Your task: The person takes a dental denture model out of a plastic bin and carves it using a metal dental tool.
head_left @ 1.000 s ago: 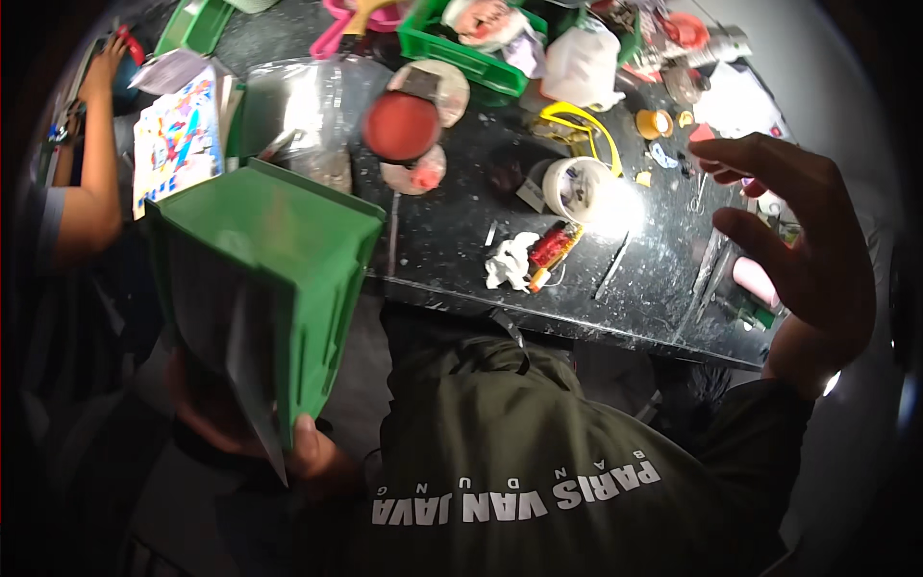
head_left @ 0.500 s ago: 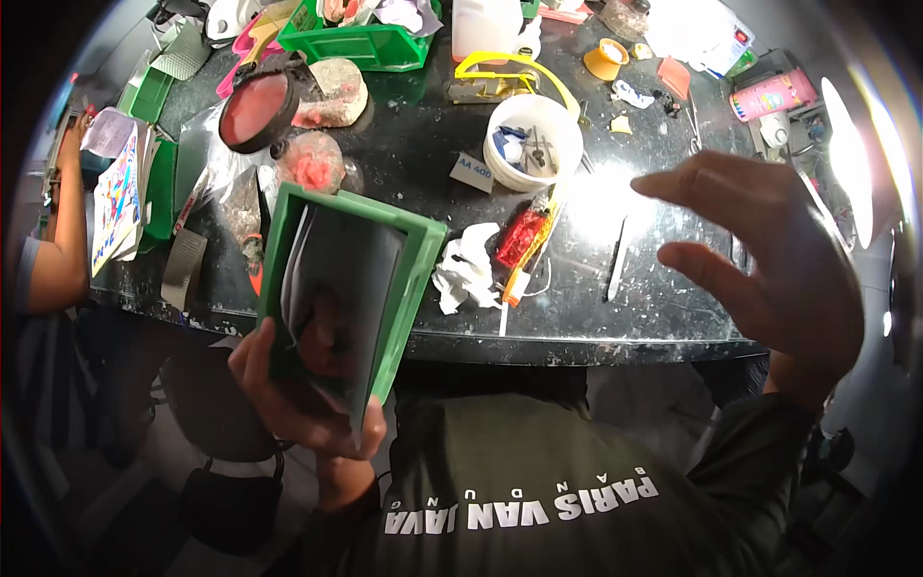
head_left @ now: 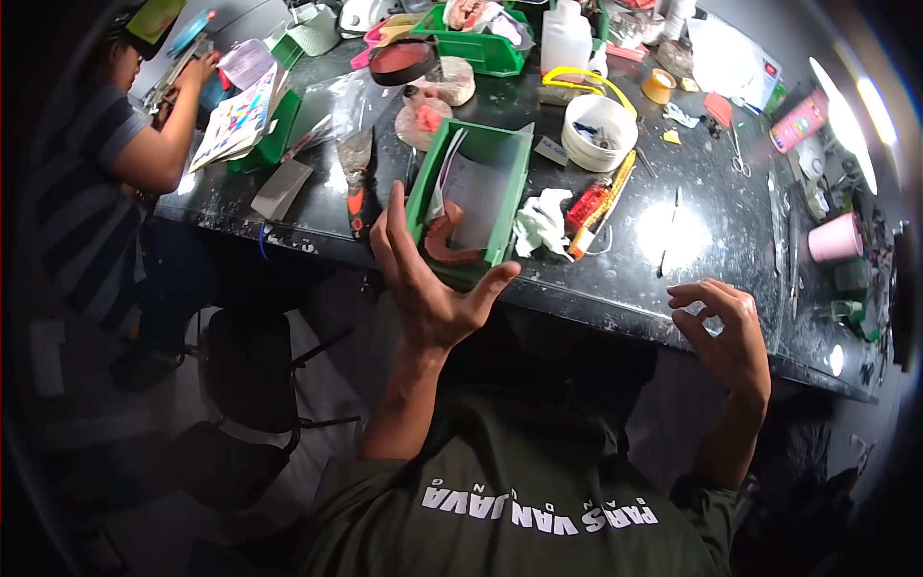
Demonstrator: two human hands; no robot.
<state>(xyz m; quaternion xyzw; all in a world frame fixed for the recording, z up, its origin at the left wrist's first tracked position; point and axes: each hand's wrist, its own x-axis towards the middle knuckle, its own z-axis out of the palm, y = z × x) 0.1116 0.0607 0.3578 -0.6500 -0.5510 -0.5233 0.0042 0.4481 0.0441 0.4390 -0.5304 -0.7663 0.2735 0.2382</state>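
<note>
A green plastic bin (head_left: 511,216) sits on the black table near its front edge. Inside it are a horseshoe-shaped, reddish-pink piece (head_left: 444,236), a translucent sheet (head_left: 488,188) and some white paper. My left hand (head_left: 428,288) is at the bin's near end, fingers and thumb spread; whether it still touches the bin is unclear. Over the front edge, farther right, hangs my right hand (head_left: 726,322), its fingers loosely bent, apart from the thumb and holding nothing. A crumpled white cloth (head_left: 543,223) lies just right of the bin.
Beyond the cloth are a red-and-yellow tool (head_left: 601,207) and a white tub (head_left: 601,135) of small items. A scraper (head_left: 354,178) lies left of the bin. A thin tool (head_left: 669,231) rests under the lamp glare. Another person (head_left: 135,144) works at far left.
The green bin, earlier tilted up in my left hand, now stands on the table, and the left hand's fingers have opened. My right hand has come down and nearer to me.
</note>
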